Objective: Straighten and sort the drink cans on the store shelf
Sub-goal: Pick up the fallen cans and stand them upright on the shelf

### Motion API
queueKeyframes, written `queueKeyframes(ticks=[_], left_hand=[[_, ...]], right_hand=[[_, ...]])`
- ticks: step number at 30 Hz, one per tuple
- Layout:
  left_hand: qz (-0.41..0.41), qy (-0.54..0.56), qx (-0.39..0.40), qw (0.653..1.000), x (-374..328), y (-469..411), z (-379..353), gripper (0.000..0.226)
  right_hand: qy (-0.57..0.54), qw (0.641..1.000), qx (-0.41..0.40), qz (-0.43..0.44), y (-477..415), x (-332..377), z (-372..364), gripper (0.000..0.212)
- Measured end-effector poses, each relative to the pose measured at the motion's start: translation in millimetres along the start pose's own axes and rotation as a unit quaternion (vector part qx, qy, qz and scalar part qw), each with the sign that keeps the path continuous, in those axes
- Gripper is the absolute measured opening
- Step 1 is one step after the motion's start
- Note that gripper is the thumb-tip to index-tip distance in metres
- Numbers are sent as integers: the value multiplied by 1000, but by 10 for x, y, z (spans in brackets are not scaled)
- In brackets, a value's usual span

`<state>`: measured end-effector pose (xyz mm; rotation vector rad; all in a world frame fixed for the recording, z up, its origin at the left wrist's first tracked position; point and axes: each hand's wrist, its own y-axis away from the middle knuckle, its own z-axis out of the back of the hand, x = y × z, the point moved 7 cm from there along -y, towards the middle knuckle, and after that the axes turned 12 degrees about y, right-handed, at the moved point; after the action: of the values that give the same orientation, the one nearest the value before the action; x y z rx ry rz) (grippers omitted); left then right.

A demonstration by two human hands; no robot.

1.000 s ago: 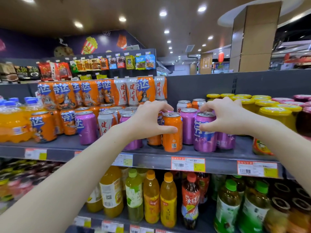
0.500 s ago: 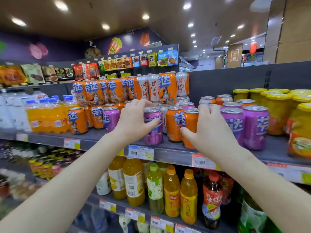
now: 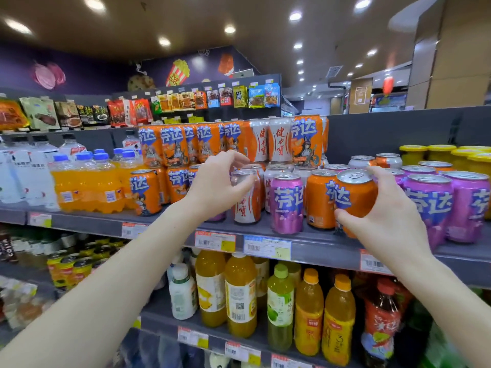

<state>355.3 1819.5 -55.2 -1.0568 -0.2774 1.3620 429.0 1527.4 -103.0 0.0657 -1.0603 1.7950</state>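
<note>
The right hand (image 3: 393,216) grips 1 tilted orange can (image 3: 354,193) (left hand (image 3: 215,187) grasps a white can (image 3: 245,200)), risking toppling near neighbours.

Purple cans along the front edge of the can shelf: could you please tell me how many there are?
4 purple cans: one at the middle, two at the right, one mostly hidden behind the left hand, showing only below it. More stand in rows behind.

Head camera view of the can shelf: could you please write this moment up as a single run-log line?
left hand: on white-and-orange can | right hand: gripping orange can | purple can: upright between them | shelf: colours mixed
</note>
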Motion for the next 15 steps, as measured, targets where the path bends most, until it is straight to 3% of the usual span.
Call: queueKeyframes(ticks=[5,11,15], left_hand=[[-14,-54,-12,998,372,-51,271,40],[49,-86,54,994,809,-58,328,63],[63,-67,68,993,995,-40,335,60]], right_hand=[[-31,998,-46,-11,-3,308,123,87],[-58,998,-21,6,35,687,46,88],[-30,999,-16,7,106,746,-77,88]])
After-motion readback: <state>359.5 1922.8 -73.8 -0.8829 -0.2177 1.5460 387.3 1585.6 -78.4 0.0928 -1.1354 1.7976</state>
